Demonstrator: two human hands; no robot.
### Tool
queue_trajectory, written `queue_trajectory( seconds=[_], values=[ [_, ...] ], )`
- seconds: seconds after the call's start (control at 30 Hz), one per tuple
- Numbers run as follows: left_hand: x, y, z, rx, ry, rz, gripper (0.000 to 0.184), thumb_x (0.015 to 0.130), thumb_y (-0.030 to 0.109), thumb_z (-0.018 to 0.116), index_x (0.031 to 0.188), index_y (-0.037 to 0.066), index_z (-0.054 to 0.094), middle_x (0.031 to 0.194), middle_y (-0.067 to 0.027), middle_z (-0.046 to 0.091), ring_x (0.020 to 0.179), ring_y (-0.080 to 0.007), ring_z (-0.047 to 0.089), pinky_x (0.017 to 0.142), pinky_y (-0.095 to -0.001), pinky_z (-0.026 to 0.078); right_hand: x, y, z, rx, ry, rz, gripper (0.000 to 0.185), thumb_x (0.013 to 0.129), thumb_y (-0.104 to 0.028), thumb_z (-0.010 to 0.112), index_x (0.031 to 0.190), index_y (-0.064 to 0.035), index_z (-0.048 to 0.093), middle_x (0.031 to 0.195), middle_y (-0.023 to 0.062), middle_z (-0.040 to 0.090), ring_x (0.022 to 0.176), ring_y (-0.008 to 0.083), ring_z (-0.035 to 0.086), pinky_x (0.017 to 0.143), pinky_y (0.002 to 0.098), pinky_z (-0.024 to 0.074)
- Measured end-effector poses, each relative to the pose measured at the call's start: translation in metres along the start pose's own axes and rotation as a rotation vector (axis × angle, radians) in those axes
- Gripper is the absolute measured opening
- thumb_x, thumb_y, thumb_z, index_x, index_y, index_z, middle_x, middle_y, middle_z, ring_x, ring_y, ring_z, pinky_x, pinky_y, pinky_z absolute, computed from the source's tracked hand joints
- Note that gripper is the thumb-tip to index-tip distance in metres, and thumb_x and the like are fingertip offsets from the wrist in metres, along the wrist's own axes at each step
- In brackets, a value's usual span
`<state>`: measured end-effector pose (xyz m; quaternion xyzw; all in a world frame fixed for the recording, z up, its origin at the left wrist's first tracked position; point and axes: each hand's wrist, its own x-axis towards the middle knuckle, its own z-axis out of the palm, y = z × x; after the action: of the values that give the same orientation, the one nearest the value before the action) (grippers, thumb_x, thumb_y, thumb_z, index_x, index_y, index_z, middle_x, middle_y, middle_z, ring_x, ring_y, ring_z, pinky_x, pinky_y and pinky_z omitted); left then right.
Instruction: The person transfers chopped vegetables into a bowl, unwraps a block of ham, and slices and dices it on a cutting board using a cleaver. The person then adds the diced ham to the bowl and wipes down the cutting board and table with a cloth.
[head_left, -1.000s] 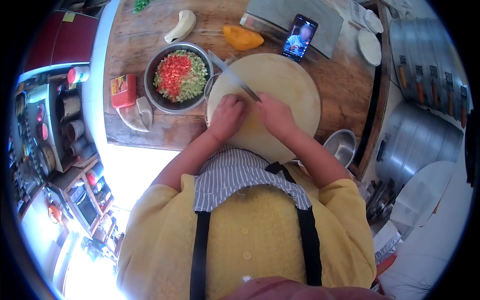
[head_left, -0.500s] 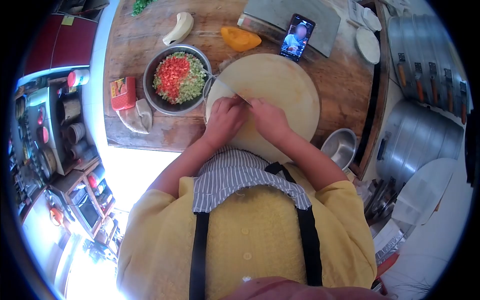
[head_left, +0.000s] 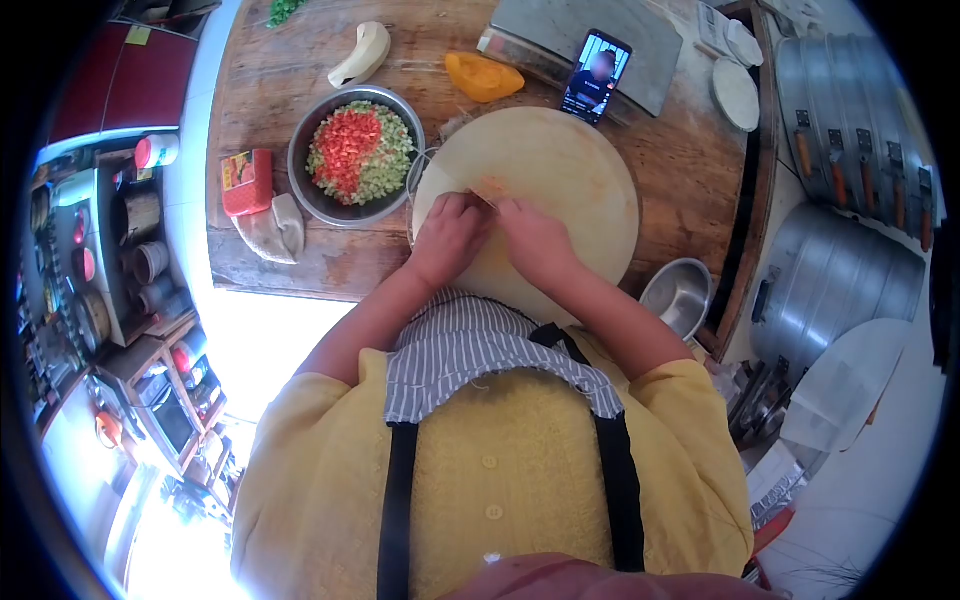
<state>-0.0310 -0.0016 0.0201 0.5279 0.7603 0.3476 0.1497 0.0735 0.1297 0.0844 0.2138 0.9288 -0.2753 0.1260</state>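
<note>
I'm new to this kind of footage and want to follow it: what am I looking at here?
There is no machine: these are a person's two bare hands. Every picture comes from one camera worn on the head, looking forward and down, so the yellow top below is the wearer's own.

The left hand and right hand meet over a round cutting board. The right hand seems to hold a knife, but its blade is hard to make out. Small orange bits lie just beyond the fingers.

Around the board, on the wooden table, are a metal bowl of red and pale green diced pieces, an orange wedge and a lit phone.
</note>
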Motion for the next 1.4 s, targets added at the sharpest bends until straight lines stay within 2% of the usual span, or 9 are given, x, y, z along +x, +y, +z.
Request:
queue_trajectory(
  seconds=[0.17,0.37,0.53,0.67,0.73,1.0,1.2,1.3,1.4],
  values=[
    [-0.003,-0.010,0.007,0.012,0.006,0.056,0.025,0.076,0.015,0.068,0.096,0.006,0.057,0.101,-0.0149,0.053,0.096,-0.0348,0.051,0.085,-0.0431,0.043,0.001,0.005,-0.007,0.104,0.112,-0.013,0.026,0.083,-0.006,0.048,0.108,-0.0063,0.052,0.096,0.0160,0.060,0.086,0.0361,0.062,0.070,0.0470,0.0497],
    [-0.002,-0.002,0.002,0.004,0.029,0.039,0.018,0.077,0.013,0.063,0.092,0.005,0.059,0.094,-0.0140,0.054,0.094,-0.0333,0.051,0.085,-0.0412,0.043,0.002,0.003,0.003,0.002,-0.042,0.024,0.025,0.090,-0.012,0.046,0.113,-0.0056,0.053,0.097,0.0174,0.061,0.085,0.0363,0.061,0.072,0.0454,0.0495],
    [-0.001,-0.003,0.002,-0.004,0.067,0.050,0.019,0.076,0.013,0.063,0.092,0.005,0.058,0.095,-0.0132,0.054,0.094,-0.0326,0.051,0.085,-0.0408,0.043,-0.004,0.001,-0.011,0.074,0.106,-0.053,0.024,0.085,-0.007,0.046,0.108,-0.0059,0.052,0.096,0.0166,0.061,0.083,0.0374,0.062,0.068,0.0478,0.0494],
    [-0.004,-0.003,0.004,-0.005,0.003,0.021,0.021,0.076,0.013,0.067,0.089,0.003,0.054,0.100,-0.0145,0.053,0.097,-0.0350,0.051,0.086,-0.0426,0.043,-0.003,0.004,0.006,-0.018,-0.012,-0.005,0.024,0.085,-0.008,0.046,0.108,-0.0065,0.053,0.095,0.0151,0.061,0.082,0.0371,0.062,0.067,0.0466,0.0498],
    [-0.003,-0.006,0.005,0.011,0.032,0.032,0.018,0.076,0.013,0.065,0.090,0.005,0.057,0.099,-0.0134,0.053,0.096,-0.0330,0.051,0.086,-0.0409,0.043,0.003,0.012,0.011,0.129,0.128,-0.095,0.025,0.084,-0.006,0.046,0.109,-0.0066,0.052,0.095,0.0155,0.061,0.082,0.0364,0.062,0.066,0.0462,0.0499],
    [-0.004,-0.001,0.001,0.020,0.059,0.055,0.018,0.076,0.014,0.064,0.091,0.007,0.060,0.097,-0.0123,0.054,0.096,-0.0313,0.050,0.087,-0.0397,0.043,-0.005,0.000,0.006,0.013,0.014,-0.051,0.024,0.086,-0.008,0.047,0.109,-0.0059,0.052,0.093,0.0162,0.062,0.082,0.0361,0.063,0.067,0.0473,0.0495],
    [-0.008,-0.004,-0.001,-0.008,0.059,0.143,0.030,0.072,0.014,0.071,0.097,0.005,0.058,0.105,-0.0142,0.053,0.101,-0.0341,0.052,0.088,-0.0416,0.044,0.000,0.006,0.008,0.045,0.025,-0.005,0.019,0.089,-0.012,0.045,0.106,-0.0054,0.051,0.091,0.0165,0.062,0.080,0.0360,0.063,0.067,0.0471,0.0497],
    [-0.012,0.001,-0.011,0.028,0.138,0.128,0.032,0.074,0.014,0.070,0.101,0.004,0.057,0.105,-0.0135,0.054,0.101,-0.0340,0.052,0.088,-0.0416,0.044,0.000,0.007,0.011,0.046,0.033,-0.018,0.018,0.091,-0.015,0.044,0.105,-0.0056,0.051,0.092,0.0168,0.062,0.080,0.0359,0.063,0.067,0.0472,0.0498],
    [-0.018,-0.007,-0.006,-0.077,0.183,-0.119,0.031,0.077,0.012,0.068,0.104,0.003,0.056,0.106,-0.0135,0.056,0.102,-0.0340,0.053,0.089,-0.0415,0.044,-0.001,0.006,0.012,0.064,0.041,-0.006,0.019,0.092,-0.017,0.045,0.105,-0.0053,0.051,0.092,0.0169,0.061,0.082,0.0363,0.061,0.068,0.0474,0.0490]
  ],
)
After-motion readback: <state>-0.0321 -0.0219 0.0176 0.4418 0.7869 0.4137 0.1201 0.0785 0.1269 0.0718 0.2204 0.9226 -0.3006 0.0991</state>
